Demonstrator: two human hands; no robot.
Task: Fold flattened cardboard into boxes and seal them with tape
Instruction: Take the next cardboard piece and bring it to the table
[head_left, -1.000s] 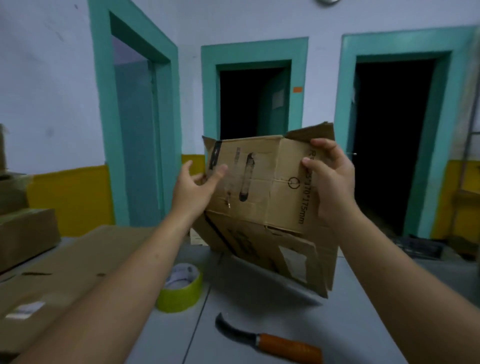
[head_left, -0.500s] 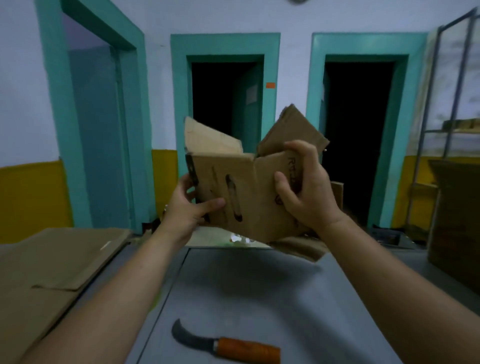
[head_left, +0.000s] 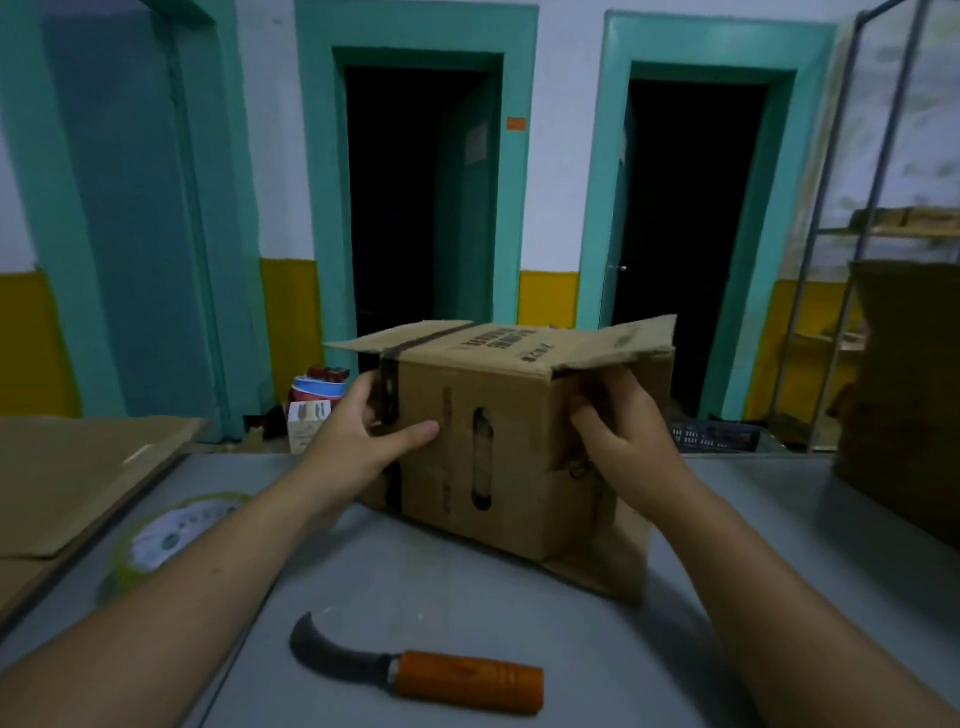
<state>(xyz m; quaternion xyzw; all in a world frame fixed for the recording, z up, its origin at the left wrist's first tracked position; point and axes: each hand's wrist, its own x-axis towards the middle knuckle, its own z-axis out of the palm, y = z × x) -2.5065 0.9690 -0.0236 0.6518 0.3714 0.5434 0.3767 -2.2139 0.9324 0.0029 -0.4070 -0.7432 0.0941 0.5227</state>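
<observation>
A brown cardboard box (head_left: 509, 415), opened into a box shape, stands on the grey table (head_left: 467, 597) with its flaps spread at top and bottom. My left hand (head_left: 363, 441) grips its left corner, thumb across the near face and fingers behind. My right hand (head_left: 618, 436) holds the right corner, fingers curled around the side flap under the raised top flap. A roll of yellow-green tape (head_left: 171, 535) lies on the table to the left, partly behind my left forearm.
A curved knife with an orange handle (head_left: 415, 670) lies near the table's front edge. Flattened cardboard sheets (head_left: 78, 467) are piled at the left. More stacked cardboard (head_left: 904, 389) and a metal shelf (head_left: 857, 234) stand at the right. Three teal doorways are behind.
The box was held up in the air and partly flat. It has come down onto the table, opened into a box shape. Both hands stay at its left and right corners.
</observation>
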